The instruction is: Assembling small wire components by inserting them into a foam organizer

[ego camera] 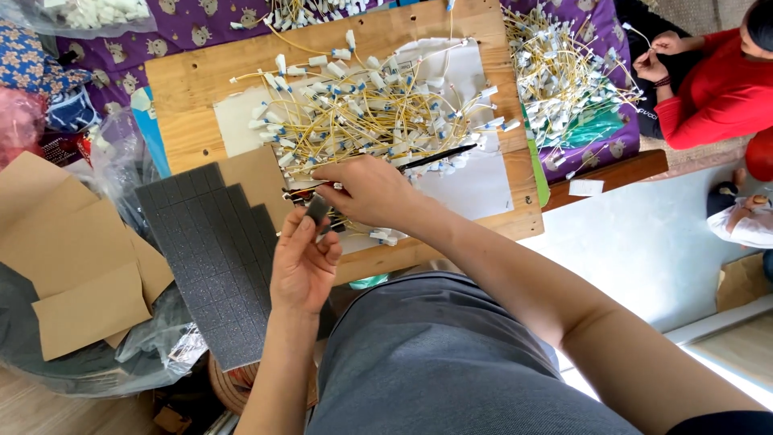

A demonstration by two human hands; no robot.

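Observation:
My left hand [302, 262] pinches a small dark grey foam square [318, 209] between thumb and fingertips, just right of a sheet of grey foam [213, 258] scored into squares. My right hand [366, 189] hovers above it, holding black tweezers [439, 155] that point right, and touching a yellow wire with white connectors. A heap of such yellow wires [362, 121] lies on white paper on the wooden board [185, 80].
Brown cardboard pieces [72, 258] and plastic bags lie at left. A second heap of wires [564, 80] rests on purple cloth at upper right, where a person in a red sleeve [708, 97] handles one. Another person's hand [745, 217] shows at far right.

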